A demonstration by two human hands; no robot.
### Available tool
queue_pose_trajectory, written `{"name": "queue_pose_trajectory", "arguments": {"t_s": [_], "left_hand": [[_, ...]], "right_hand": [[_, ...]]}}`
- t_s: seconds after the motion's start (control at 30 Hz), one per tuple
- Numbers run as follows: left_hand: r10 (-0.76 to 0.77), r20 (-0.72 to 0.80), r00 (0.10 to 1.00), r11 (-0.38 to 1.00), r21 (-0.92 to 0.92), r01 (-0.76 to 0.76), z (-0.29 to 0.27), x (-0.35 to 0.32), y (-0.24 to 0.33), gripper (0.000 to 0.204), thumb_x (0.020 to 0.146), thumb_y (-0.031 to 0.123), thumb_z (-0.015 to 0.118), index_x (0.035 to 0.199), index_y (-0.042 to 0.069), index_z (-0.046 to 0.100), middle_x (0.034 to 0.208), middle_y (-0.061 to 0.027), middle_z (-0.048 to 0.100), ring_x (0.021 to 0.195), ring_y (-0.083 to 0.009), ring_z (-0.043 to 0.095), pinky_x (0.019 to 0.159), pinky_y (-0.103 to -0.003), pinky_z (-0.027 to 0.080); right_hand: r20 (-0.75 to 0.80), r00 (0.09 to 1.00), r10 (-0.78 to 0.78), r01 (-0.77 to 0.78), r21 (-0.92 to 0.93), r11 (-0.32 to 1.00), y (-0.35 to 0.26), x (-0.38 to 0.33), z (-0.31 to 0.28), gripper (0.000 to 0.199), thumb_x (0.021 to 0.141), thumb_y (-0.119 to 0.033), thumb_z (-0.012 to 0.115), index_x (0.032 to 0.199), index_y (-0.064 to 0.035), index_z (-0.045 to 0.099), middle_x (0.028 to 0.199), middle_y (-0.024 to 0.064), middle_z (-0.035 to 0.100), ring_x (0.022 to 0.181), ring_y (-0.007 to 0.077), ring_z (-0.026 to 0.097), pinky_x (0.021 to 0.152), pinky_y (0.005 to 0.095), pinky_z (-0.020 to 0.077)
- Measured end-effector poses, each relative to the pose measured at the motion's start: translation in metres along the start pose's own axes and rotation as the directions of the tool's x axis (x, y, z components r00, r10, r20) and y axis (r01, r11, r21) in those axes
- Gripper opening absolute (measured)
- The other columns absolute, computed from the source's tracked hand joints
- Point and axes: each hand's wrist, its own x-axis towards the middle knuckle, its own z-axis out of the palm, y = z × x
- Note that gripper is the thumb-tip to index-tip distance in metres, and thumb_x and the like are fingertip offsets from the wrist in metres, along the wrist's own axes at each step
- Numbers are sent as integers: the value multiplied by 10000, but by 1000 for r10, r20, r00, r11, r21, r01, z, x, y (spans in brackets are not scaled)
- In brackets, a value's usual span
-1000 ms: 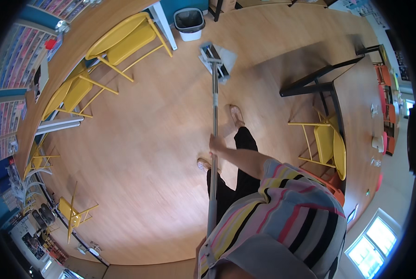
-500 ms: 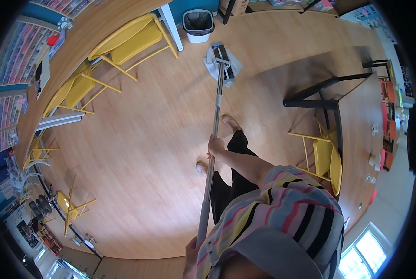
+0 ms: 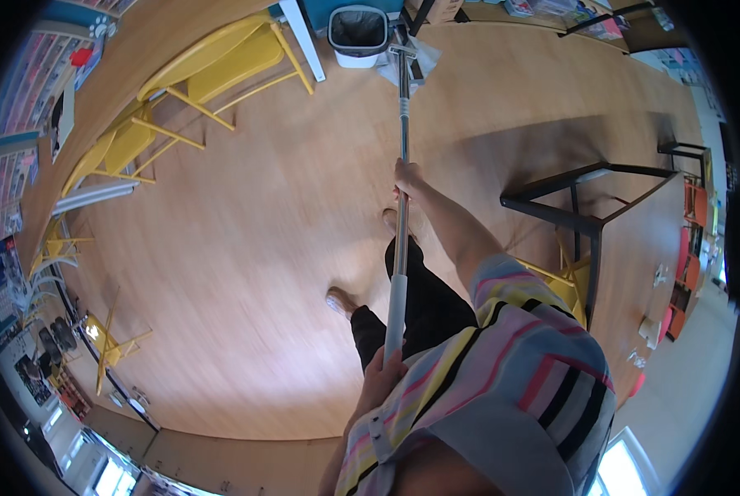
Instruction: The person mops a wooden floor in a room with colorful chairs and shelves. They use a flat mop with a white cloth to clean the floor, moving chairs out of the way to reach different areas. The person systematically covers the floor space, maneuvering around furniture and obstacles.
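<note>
A flat mop with a long metal pole (image 3: 402, 236) runs from my body out across the wooden floor. My right hand (image 3: 408, 178), arm stretched forward, is wrapped round the middle of the pole. Lower down, at the grey grip close to my waist, my left hand (image 3: 383, 372) is closed around the handle. At the far end the flat mop head (image 3: 402, 51), with a pale cloth (image 3: 424, 59) spread beyond its sides, rests on the floor beside a white bin (image 3: 357, 62) with a dark liner.
Yellow folding chairs (image 3: 237, 66) line a long wooden counter (image 3: 180, 21) on the left. A table with a black frame (image 3: 552, 211) stands on the right, a yellow chair (image 3: 572, 285) partly under it. My feet (image 3: 341, 302) are on the floor near the pole.
The mop head has slid farther away, up beside the bin. Both hands have moved forward with the pole, which now stands straighter in view. My feet have shifted in a step.
</note>
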Motion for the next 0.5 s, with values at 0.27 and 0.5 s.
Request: {"name": "queue_pose_trajectory", "arguments": {"t_s": [0.27, 0.5], "left_hand": [[-30, -154, 988, 990, 128, 50, -78, -50, -65, 340, 896, 313, 531, 1150, 89, 564, 675, 29, 516, 590, -46, 461, 534, -188, 377], [-99, -290, 952, 961, 221, 167, -169, -154, -129, 383, 911, 313, 511, 1158, 24, 554, 894, -31, 593, 757, -88, 539, 675, -223, 435]], "right_hand": [[84, 996, -25, 23, 24, 999, 96, -59, 40, 490, 920, -449, 368, 824, 12, 505, 565, 133, 513, 408, 252, 542, 347, 377, 453], [306, 952, 8, 10, -59, 998, 260, -203, 91, 533, 922, -478, 330, 731, 7, 441, 480, 130, 446, 352, 247, 501, 323, 382, 454]]}}
